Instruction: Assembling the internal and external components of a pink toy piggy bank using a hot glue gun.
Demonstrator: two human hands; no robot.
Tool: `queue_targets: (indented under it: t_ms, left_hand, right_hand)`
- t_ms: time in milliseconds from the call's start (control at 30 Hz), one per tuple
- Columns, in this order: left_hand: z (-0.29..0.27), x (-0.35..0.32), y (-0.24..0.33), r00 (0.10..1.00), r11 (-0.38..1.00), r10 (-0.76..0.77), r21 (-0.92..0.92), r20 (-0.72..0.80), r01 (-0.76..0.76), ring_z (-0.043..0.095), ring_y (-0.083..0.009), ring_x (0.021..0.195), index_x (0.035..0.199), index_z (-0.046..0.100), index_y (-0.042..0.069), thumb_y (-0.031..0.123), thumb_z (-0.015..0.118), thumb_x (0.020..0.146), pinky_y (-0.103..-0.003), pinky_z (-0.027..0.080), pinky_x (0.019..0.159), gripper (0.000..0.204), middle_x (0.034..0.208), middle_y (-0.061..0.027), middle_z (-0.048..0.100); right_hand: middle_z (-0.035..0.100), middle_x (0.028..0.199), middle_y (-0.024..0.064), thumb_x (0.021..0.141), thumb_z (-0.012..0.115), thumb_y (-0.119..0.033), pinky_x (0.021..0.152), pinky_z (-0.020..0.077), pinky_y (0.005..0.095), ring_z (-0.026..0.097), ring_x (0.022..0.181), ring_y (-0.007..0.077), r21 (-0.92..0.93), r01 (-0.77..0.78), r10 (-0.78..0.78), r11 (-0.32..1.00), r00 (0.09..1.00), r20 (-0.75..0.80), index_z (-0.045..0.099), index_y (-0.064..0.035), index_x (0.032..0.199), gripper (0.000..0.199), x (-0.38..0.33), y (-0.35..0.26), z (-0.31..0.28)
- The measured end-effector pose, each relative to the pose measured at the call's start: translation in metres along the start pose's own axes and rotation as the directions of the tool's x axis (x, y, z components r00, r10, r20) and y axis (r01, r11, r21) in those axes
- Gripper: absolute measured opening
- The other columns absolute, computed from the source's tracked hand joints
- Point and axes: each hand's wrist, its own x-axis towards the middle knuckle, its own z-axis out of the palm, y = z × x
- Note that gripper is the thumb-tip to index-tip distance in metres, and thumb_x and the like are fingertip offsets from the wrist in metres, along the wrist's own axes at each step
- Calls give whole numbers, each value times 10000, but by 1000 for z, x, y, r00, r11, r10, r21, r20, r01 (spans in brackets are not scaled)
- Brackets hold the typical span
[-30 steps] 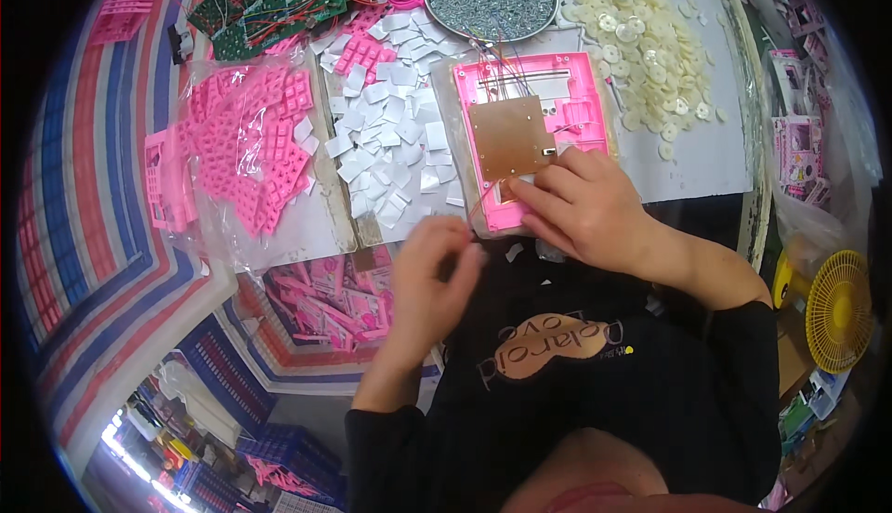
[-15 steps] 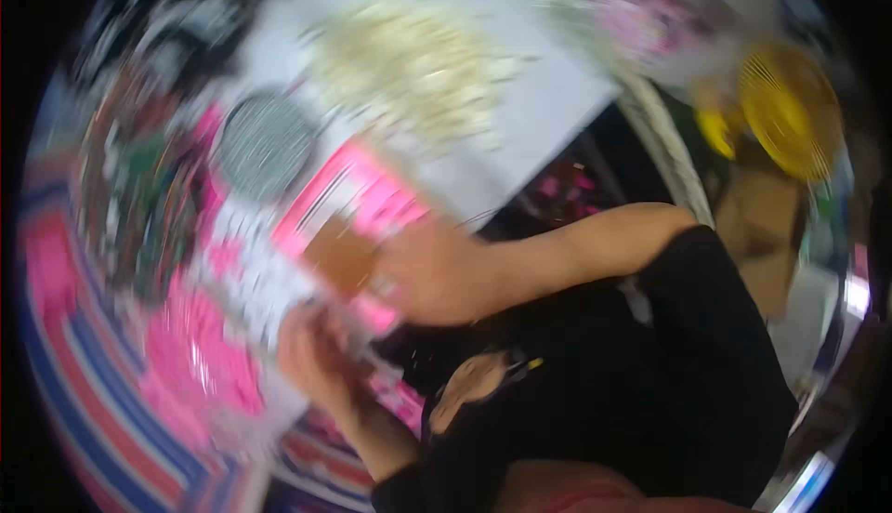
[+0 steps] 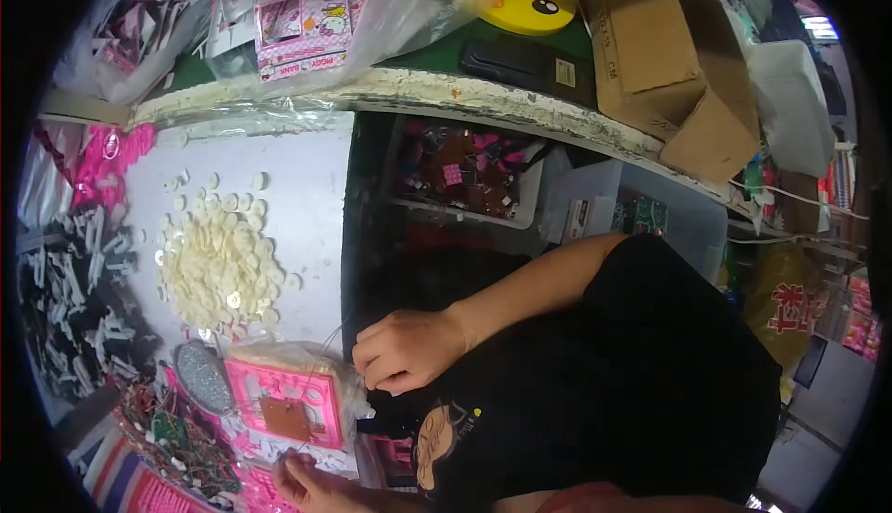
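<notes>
A person in a black shirt [image 3: 595, 374] sits at a cluttered workbench, seen from above. The right hand [image 3: 407, 350] is loosely curled, its fingers bent inward toward the palm; whether anything small is tucked inside cannot be told. Just to the left of these fingers, and a little below them in the view, lies a pink plastic casing [image 3: 327, 411], open side up. The fingers appear apart from it. A square brown board [image 3: 283, 418] sits in the casing, further from the right fingers than the casing's near edge.

The left hand [image 3: 302, 483] is close to the opposite side. Its fingertips are bent toward each other just below the board, near the casing's lower edge; the picture is too small to tell whether they grip something or touch the board. The casing thus lies between the two sets of fingers, resting on a cream bundle wrapped in clear plastic [image 3: 297, 357], which reaches almost to the right fingertips.

Beyond the casing, further left of the right fingers, is a dish of small grey pieces [image 3: 203, 378]. Up and to the left of those fingers spreads a heap of cream discs [image 3: 223, 267] on white sheeting [image 3: 311, 197]. Left of the left fingers lies a tangle of wired green circuit boards [image 3: 172, 429]. Well above the right fingers stands an open cardboard box [image 3: 650, 39].
</notes>
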Motion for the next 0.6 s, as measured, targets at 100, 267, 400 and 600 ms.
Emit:
queue_targets:
  t_ms: [100,267,400,600]
  left_hand:
    - [29,-13,19,994,976,97,202,-59,-83,648,-166,791,1028,672,-38,44,636,990,-273,531,667,96,914,-111,694]
    - [64,-10,34,994,997,-67,41,89,64,633,-112,819,1046,691,-31,-4,667,961,-240,497,728,92,947,-63,701]
    - [55,-23,40,986,972,-129,-182,103,146,647,-95,870,1097,653,-36,-18,629,993,-213,482,732,108,997,-82,712]
    - [49,-28,30,979,923,-159,-332,128,194,647,-93,891,1097,644,-49,-22,628,995,-212,501,780,107,1003,-69,702]
  right_hand:
    - [653,976,71,859,724,-158,749,552,388,654,928,270,22,68,-70,997,994,87,710,-95,911,83,12,11,0]
    - [692,929,99,803,770,-51,675,571,365,702,801,283,-4,103,-103,995,992,72,744,-60,947,146,63,0,-23]
    - [689,954,103,783,774,-29,724,560,384,683,832,295,47,177,-182,983,971,156,719,-47,1012,236,101,-10,5]
    - [688,980,80,798,771,-78,820,528,397,659,895,303,59,196,-204,979,944,258,682,-66,1086,301,126,-17,36]
